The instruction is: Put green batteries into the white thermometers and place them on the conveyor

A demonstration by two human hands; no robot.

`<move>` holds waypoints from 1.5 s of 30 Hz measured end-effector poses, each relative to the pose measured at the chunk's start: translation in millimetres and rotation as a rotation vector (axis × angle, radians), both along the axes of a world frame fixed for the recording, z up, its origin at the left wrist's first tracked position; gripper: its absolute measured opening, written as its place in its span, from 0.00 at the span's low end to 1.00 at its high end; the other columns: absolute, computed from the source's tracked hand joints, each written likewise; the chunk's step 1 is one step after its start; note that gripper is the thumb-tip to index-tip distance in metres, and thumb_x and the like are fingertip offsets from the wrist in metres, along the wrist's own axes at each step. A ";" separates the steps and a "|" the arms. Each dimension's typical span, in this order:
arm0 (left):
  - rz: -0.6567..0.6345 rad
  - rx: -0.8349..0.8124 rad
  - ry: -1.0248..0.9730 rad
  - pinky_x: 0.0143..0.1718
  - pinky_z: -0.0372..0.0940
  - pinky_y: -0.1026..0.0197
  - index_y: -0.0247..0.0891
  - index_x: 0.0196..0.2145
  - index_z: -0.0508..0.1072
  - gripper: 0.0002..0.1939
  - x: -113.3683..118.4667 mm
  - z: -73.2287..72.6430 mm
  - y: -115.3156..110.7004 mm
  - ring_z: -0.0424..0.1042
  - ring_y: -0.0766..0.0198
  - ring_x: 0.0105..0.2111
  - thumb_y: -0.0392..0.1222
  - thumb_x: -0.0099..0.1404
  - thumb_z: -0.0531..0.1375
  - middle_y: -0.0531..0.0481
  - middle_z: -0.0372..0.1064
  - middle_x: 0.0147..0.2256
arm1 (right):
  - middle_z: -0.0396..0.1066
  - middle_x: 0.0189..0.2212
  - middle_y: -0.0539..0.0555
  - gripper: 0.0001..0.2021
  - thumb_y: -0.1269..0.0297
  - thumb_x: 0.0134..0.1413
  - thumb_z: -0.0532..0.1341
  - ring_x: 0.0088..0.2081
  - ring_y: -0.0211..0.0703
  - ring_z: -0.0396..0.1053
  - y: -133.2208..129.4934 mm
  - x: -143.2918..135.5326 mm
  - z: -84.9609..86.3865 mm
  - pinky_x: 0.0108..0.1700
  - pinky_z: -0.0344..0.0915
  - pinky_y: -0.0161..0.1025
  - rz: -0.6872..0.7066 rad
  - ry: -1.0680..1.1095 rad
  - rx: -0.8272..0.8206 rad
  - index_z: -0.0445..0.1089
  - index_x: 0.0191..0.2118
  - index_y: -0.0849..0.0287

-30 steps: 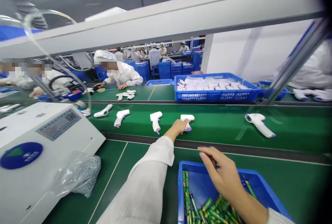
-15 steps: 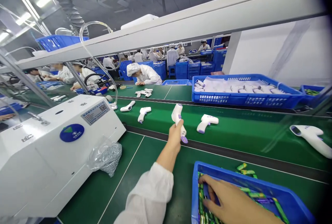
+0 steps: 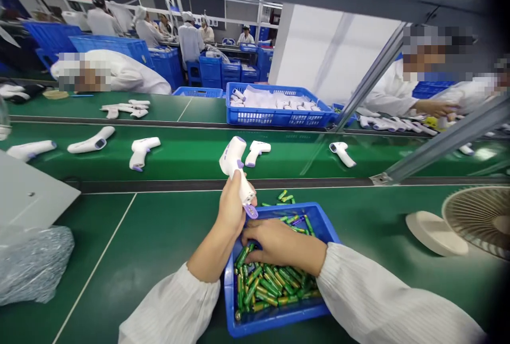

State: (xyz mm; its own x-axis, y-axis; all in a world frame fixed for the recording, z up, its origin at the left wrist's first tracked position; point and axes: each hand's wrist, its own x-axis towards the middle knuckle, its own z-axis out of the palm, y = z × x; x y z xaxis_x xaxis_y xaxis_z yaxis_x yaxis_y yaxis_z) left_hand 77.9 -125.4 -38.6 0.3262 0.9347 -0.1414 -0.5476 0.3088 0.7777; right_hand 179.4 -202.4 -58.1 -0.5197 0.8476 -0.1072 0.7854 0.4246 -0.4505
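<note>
My left hand (image 3: 231,198) is closed around the grip of a white and purple infrared thermometer gun (image 3: 233,155). Its head points up and away from me, and a purple cover (image 3: 251,211) hangs open at the bottom of the grip. Beside it, my right hand (image 3: 273,240) reaches down into a blue bin (image 3: 274,324) full of green and gold batteries (image 3: 274,280). The right fingers curl in among the batteries, their tips partly hidden, so what they hold does not show.
Several more thermometer guns, one of them close behind (image 3: 258,151), lie along the green conveyor (image 3: 191,158). Loose batteries (image 3: 285,196) lie behind the bin. A fan (image 3: 478,221) stands at right, a plastic bag (image 3: 35,264) at left. Across the line are a blue crate (image 3: 274,117) and co-workers.
My view has swung right and down, bringing the whole bin and the fan into sight. The left hand, still gripping the thermometer, is now close to the bin; the right remains among the batteries.
</note>
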 end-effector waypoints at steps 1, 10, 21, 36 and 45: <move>-0.001 0.000 0.001 0.14 0.52 0.67 0.36 0.37 0.63 0.22 -0.4 0.6 -0.6 0.59 0.69 0.13 0.59 0.59 0.60 0.57 0.62 0.18 | 0.72 0.40 0.52 0.12 0.59 0.52 0.69 0.39 0.46 0.71 -1.2 -1.0 1.1 0.36 0.62 0.37 0.037 -0.014 0.040 0.71 0.40 0.56; 0.058 -0.046 0.000 0.17 0.54 0.66 0.36 0.38 0.65 0.24 1.8 -5.6 -0.8 0.60 0.68 0.16 0.60 0.59 0.60 0.57 0.60 0.18 | 0.73 0.35 0.52 0.04 0.65 0.64 0.58 0.37 0.44 0.70 -21.4 15.7 21.2 0.39 0.64 0.38 -0.123 0.164 0.200 0.69 0.41 0.58; 0.107 0.021 0.113 0.21 0.52 0.67 0.39 0.48 0.68 0.27 -2.2 -13.8 -1.0 0.58 0.69 0.22 0.62 0.62 0.58 0.54 0.60 0.26 | 0.68 0.29 0.49 0.06 0.65 0.63 0.58 0.31 0.39 0.65 -9.2 11.0 49.7 0.34 0.59 0.36 -0.442 0.457 0.098 0.69 0.34 0.56; 0.083 0.284 0.381 0.28 0.58 0.64 0.39 0.52 0.64 0.28 -6.7 -10.0 -8.5 0.62 0.66 0.28 0.63 0.65 0.51 0.50 0.64 0.32 | 0.63 0.22 0.46 0.11 0.59 0.62 0.58 0.21 0.34 0.57 -4.3 11.5 54.3 0.21 0.51 0.31 -0.608 0.643 -0.295 0.64 0.31 0.58; -0.013 -0.098 0.018 0.17 0.50 0.68 0.34 0.42 0.67 0.26 -3.9 -3.0 -4.0 0.56 0.71 0.18 0.62 0.62 0.57 0.54 0.60 0.23 | 0.64 0.20 0.45 0.11 0.58 0.60 0.59 0.21 0.35 0.60 1.4 2.0 26.1 0.23 0.57 0.32 -0.679 0.831 0.072 0.61 0.30 0.57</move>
State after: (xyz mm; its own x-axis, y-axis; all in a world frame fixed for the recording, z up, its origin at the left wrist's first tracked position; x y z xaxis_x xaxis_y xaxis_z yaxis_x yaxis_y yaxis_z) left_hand 74.0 -129.4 -41.6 0.3346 0.9117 -0.2384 -0.5292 0.3911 0.7530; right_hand 181.4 -201.0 -32.0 0.1754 0.9766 0.1241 0.3257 0.0614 -0.9435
